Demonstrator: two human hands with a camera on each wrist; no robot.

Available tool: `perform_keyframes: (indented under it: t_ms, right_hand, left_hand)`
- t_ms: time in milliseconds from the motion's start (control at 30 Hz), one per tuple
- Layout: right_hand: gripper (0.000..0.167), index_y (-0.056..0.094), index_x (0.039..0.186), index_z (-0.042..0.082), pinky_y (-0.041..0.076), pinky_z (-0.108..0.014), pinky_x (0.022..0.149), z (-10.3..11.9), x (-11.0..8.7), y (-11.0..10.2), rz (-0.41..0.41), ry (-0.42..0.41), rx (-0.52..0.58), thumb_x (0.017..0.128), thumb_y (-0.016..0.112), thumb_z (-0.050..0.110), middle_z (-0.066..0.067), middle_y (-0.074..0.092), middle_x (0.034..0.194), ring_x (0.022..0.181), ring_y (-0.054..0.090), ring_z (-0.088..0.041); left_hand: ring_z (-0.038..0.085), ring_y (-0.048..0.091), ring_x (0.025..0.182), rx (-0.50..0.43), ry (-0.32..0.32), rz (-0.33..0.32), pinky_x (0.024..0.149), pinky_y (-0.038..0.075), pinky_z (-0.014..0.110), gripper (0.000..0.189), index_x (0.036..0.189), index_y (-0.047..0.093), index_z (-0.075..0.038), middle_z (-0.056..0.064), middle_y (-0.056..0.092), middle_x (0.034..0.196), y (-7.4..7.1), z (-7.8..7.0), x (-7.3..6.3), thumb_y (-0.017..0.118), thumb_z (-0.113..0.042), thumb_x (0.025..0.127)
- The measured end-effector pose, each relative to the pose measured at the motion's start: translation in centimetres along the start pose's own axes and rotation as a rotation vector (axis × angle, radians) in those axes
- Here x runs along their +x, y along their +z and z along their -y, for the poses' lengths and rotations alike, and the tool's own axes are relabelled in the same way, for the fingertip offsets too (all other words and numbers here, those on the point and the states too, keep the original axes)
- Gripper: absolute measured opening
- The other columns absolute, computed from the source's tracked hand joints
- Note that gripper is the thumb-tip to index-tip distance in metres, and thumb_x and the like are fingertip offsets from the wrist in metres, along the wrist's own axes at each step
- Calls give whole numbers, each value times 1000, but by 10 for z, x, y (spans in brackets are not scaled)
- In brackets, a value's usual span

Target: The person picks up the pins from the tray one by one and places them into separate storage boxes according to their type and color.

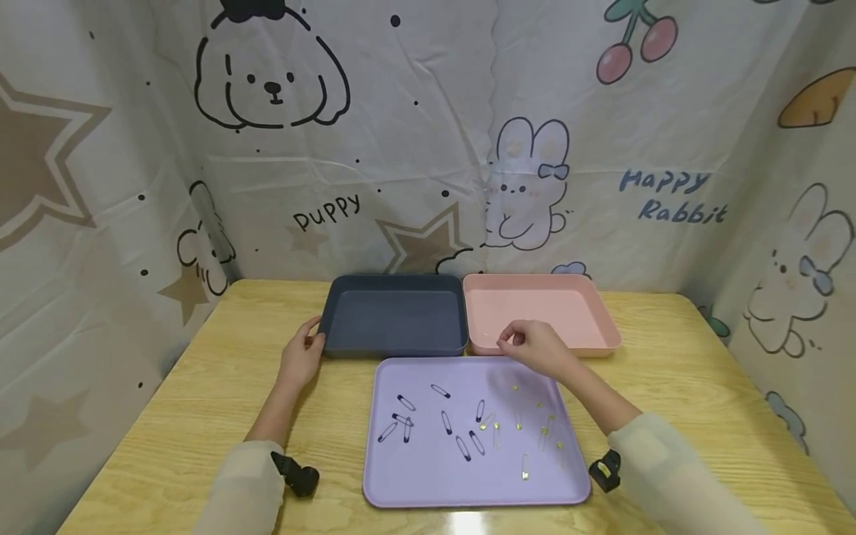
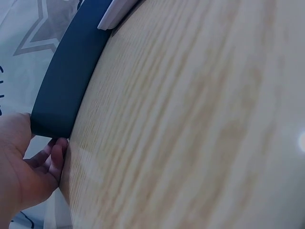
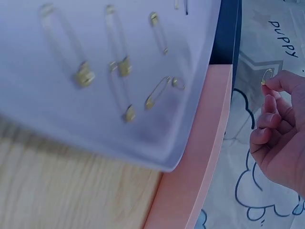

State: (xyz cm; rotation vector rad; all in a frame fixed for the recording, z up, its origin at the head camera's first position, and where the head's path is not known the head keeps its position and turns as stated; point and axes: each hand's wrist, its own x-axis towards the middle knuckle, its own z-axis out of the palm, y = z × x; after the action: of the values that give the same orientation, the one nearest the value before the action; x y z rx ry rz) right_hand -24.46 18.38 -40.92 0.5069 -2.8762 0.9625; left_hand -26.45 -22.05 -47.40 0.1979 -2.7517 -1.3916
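My right hand [image 1: 535, 346] is over the near part of the pink tray [image 1: 605, 343]. Between its thumb and forefinger it pinches a small gold safety pin [image 3: 267, 76]. My left hand [image 1: 302, 357] holds the front left corner of the dark blue tray [image 1: 394, 351], its thumb near the rim and curled fingers low by the base. In front of both trays lies a lilac tray [image 1: 414, 487]. Black safety pins [image 1: 446, 423] are spread over its left and middle part, and gold safety pins [image 1: 524, 467] lie on its right.
The three trays stand close together on a light wooden table [image 1: 174, 446]. A printed cloth [image 1: 414, 96] hangs behind the table and along both sides. Each sleeve has a small black device near the wrist.
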Motion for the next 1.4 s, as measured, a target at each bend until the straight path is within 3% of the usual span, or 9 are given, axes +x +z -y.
perform_keyframes:
  t_ms: [733, 1100, 1400]
  right_hand:
    - [10, 70, 82, 7, 40, -24, 61, 50, 50, 28, 48, -19, 142, 83, 65, 16, 0, 56, 68, 64, 48, -12]
    - [12, 69, 84, 8, 38, -23, 56, 64, 65, 49, 84, -42, 109, 84, 64, 18, 0, 56, 68, 61, 46, -10]
    - [14, 71, 83, 8, 38, -21, 56, 71, 86, 69, 82, -13, 109, 84, 64, 20, 2, 58, 69, 62, 47, -9]
  left_hand:
    - [34, 53, 110, 18, 10, -15, 84, 44, 41, 48, 145, 33, -12, 23, 56, 119, -1, 1, 1, 37, -23, 99]
    - [31, 54, 108, 21, 7, -5, 79, 45, 37, 48, 146, 33, -13, 21, 56, 119, -1, 5, 2, 37, -24, 99]
    - [32, 54, 106, 26, 9, -6, 79, 45, 37, 47, 145, 33, -12, 22, 57, 117, 0, 3, 1, 36, -23, 99]
